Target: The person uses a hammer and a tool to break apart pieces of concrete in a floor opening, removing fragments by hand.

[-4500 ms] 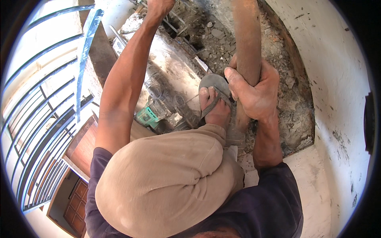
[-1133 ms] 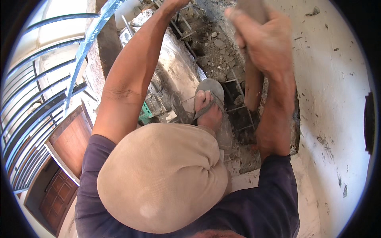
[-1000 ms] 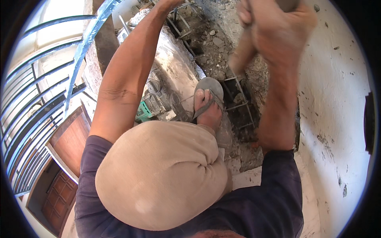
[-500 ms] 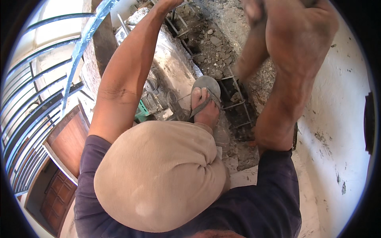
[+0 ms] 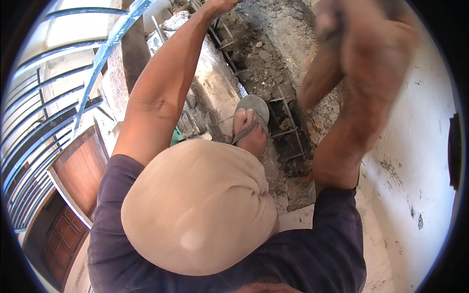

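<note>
My left hand (image 5: 225,4) is at the top edge, mostly cut off, beside the metal rods of a trench; its fingers do not show. At the upper right my right hand (image 5: 337,22) is raised and smeared by motion. Its fingers look closed around a thick brown handle (image 5: 320,80), which slants down toward the trench; the tool's other end is hidden. Below the hands, a cage of steel reinforcing bars (image 5: 293,129) lies in the trench among rubble (image 5: 266,61). My sandalled foot (image 5: 251,127) stands on the trench's left edge.
A pale concrete block (image 5: 215,83) runs along the trench's left side, with a green object (image 5: 176,136) near it. Blue metal railings (image 5: 63,75) and a wooden panel (image 5: 78,168) stand at left. A white wall (image 5: 415,161) closes the right. Beige cloth (image 5: 195,210) covers my bent knee.
My left forearm has shifted slightly right in the picture. My right hand and the brown handle have also moved a little right. The view has shifted slightly; the foot stays on the edge.
</note>
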`<state>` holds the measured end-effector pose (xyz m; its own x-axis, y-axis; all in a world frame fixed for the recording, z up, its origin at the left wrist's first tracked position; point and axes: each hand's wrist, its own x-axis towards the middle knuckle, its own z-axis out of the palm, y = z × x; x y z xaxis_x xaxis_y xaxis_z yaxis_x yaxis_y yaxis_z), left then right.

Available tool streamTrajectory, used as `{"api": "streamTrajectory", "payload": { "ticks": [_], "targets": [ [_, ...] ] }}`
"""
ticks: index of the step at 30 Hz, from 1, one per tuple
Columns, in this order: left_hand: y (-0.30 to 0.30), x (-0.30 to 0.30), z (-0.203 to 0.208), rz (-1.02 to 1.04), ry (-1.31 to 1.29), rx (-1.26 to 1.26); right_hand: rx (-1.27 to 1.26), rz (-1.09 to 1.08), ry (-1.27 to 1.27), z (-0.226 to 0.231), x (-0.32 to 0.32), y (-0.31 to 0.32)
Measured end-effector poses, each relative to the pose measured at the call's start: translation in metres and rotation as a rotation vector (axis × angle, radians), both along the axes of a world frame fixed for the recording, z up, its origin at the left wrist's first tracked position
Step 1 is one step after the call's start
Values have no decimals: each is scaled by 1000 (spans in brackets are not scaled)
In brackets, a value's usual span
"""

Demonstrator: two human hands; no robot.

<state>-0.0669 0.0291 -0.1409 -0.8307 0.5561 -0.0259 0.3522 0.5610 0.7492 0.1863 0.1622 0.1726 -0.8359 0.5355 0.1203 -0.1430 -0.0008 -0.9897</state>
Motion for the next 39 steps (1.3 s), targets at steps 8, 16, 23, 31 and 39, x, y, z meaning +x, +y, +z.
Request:
{"api": "streamTrajectory", "payload": {
  "ticks": [8,16,23,31,39],
  "targets": [
    [-87,-93,-68,-350,226,-107,219,234,-415,-142,-10,-33],
    [-44,127,9,-395,279,19,65,166,-616,-156,53,-8],
    [-26,211,43,-249,29,27,-291,78,-715,-149,108,-18],
    [-12,61,37,202,-130,111,-106,70,-544,-94,101,3],
    [32,-20,41,174,71,69,188,85,-250,-47,1,11]
  ]
}}
